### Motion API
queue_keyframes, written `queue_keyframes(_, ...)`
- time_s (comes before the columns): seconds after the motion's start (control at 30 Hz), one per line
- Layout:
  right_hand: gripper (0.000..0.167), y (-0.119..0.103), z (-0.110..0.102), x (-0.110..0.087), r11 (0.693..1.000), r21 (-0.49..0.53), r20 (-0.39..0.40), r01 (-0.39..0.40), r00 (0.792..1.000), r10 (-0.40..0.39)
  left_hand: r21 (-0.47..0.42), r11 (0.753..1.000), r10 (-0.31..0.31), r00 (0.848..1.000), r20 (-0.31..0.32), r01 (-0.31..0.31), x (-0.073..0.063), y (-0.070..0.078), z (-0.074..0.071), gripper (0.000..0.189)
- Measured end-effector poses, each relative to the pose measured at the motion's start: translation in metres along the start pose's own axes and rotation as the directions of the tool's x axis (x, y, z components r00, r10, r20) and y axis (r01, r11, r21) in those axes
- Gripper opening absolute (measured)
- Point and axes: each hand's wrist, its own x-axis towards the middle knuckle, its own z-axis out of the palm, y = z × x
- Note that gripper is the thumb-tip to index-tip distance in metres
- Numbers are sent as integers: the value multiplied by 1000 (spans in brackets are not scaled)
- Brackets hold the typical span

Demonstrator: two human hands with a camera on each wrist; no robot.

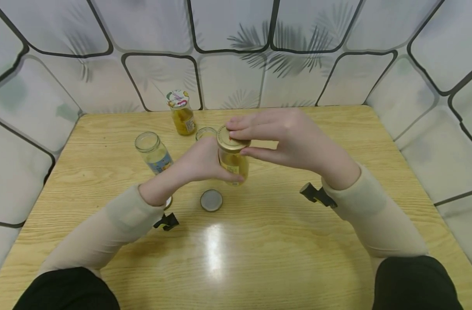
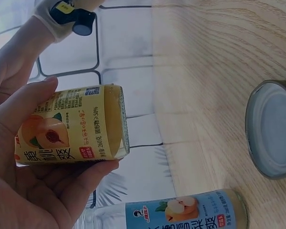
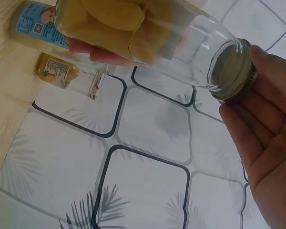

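My left hand (image 1: 199,161) grips a glass jar of yellow fruit (image 1: 236,167) round its body, lifted above the table. Its yellow label (image 2: 62,126) with a peach picture faces the left wrist view, where the jar lies sideways across the frame. A gold lid (image 1: 229,138) sits on the jar's mouth. My right hand (image 1: 286,137) holds that lid, thumb on one side and fingers on the other, as the right wrist view shows. Inside the jar, fruit pieces (image 3: 119,24) lie toward the base.
A lidless jar with a blue label (image 1: 159,160) stands left. Another glass jar (image 1: 206,131) is partly behind my left hand. Farther back stands a smaller jar with a patterned lid (image 1: 183,116). A loose lid (image 1: 211,200) lies in front; a second (image 1: 168,202) is mostly hidden by my left wrist.
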Motion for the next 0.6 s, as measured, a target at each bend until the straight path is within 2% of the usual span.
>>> queue_keyframes(0.23,30,-2,2,0,998,-50,-9,25,1000,-25,6,1000,24,999,34,-24,-1,-2,-3,79)
queue_keyframes(0.37,31,-7,2,1,993,-111,-7,33,999,-34,-7,999,43,998,44,-43,-1,-2,-4,80)
queue_keyframes(0.47,39,-12,4,2,985,-170,10,-1,1000,3,-9,999,37,999,27,-37,0,-2,-4,75)
queue_keyframes(0.6,54,-18,8,5,972,-214,9,-97,995,101,9,1000,8,1000,5,-8,-1,0,-3,66)
